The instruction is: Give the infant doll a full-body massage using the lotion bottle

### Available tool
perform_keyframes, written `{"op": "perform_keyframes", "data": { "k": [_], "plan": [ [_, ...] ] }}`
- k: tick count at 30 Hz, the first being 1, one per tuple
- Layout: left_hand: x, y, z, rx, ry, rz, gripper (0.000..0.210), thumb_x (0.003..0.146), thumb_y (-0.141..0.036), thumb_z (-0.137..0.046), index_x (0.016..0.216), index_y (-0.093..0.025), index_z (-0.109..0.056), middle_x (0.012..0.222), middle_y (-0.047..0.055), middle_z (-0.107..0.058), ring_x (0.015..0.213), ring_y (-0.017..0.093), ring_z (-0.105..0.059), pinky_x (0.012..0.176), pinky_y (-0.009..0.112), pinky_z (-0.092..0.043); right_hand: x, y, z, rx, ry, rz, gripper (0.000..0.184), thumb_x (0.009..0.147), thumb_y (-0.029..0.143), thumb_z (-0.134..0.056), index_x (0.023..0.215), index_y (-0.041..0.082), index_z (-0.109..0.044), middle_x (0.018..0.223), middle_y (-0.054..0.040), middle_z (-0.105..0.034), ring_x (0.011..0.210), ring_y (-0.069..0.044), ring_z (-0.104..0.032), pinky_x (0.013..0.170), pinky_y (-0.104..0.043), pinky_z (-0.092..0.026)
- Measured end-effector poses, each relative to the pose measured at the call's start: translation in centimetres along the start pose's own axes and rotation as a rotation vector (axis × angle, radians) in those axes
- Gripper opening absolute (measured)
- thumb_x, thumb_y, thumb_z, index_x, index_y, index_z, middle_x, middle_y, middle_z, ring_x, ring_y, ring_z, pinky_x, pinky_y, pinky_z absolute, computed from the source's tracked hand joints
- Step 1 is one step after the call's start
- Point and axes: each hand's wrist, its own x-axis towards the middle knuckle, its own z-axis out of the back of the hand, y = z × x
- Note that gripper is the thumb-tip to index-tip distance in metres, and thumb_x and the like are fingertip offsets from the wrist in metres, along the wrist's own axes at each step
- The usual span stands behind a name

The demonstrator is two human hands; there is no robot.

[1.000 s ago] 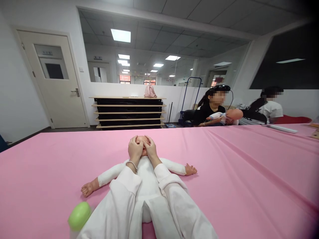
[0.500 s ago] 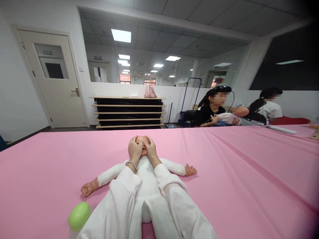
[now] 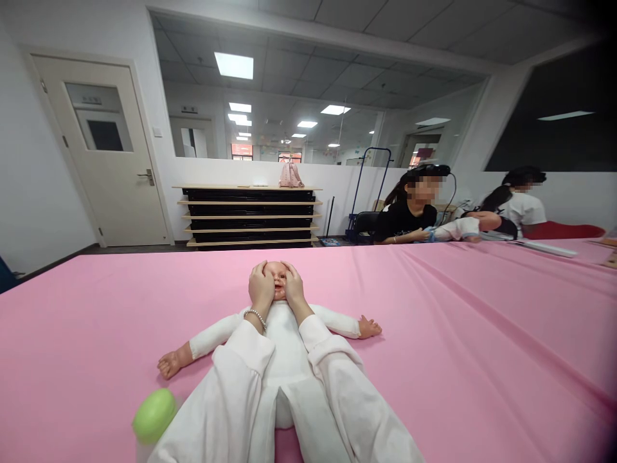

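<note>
A baby doll with a white cloth body lies on its back on the pink-covered table, its arms spread to both sides. My left hand cups one side of the doll's head, fingers curved over the top. On the other side, my right hand holds the head the same way. Between the hands, the doll's nose, mouth and one eye show; its cheeks are covered. A bead bracelet circles my left wrist. By my left sleeve stands a container with a green cap, its lower part cut off.
The pink tablecloth has folds on the right. Across the table at the right sits a person in black holding another doll; a second person in white sits beyond. Stacked boards stand against the back wall.
My thumbs have slid outward from the middle of the doll's face, uncovering its nose and an eye. The other person's doll has shifted to the right.
</note>
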Motion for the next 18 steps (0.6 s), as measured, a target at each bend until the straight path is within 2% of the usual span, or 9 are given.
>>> {"op": "perform_keyframes", "data": {
  "k": [4, 10, 14, 18],
  "plan": [
    [-0.1, -0.04, 0.08, 0.025, 0.003, -0.034, 0.043, 0.075, -0.023, -0.042, 0.116, -0.017, -0.053, 0.121, 0.004, -0.05, 0.114, 0.016, -0.045, 0.101, 0.026, -0.035, -0.37, 0.12, 0.23, 0.001, 0.043, 0.056, 0.042, 0.067, 0.027, -0.052, 0.108, 0.019, -0.056, 0.119, -0.0029, -0.051, 0.112, -0.015, -0.045, 0.102, -0.028, -0.033],
    [-0.06, 0.0, 0.01, 0.038, -0.008, -0.039, 0.044, 0.074, -0.03, -0.047, 0.115, -0.017, -0.054, 0.12, 0.005, -0.051, 0.113, 0.016, -0.046, 0.1, 0.026, -0.036, -0.3, 0.25, 0.19, -0.037, 0.039, 0.068, 0.041, 0.067, 0.032, -0.053, 0.106, 0.019, -0.057, 0.117, -0.0038, -0.052, 0.11, -0.015, -0.046, 0.102, -0.028, -0.033],
    [0.11, 0.09, -0.11, -0.008, -0.01, 0.006, 0.039, 0.08, -0.027, -0.037, 0.114, -0.018, -0.055, 0.12, 0.004, -0.051, 0.113, 0.014, -0.046, 0.1, 0.025, -0.036, 0.01, 0.08, -0.02, -0.028, 0.009, 0.023, 0.036, 0.073, 0.029, -0.041, 0.104, 0.019, -0.058, 0.115, -0.0029, -0.054, 0.109, -0.013, -0.047, 0.1, -0.027, -0.035],
    [0.21, 0.17, -0.14, -0.028, -0.007, 0.034, 0.041, 0.079, -0.02, -0.031, 0.113, -0.019, -0.055, 0.12, 0.002, -0.051, 0.114, 0.013, -0.046, 0.101, 0.026, -0.036, -0.05, 0.08, -0.08, -0.019, -0.015, -0.015, 0.041, 0.072, 0.02, -0.032, 0.103, 0.018, -0.059, 0.115, -0.0023, -0.054, 0.109, -0.013, -0.047, 0.1, -0.027, -0.035]
  ]
}}
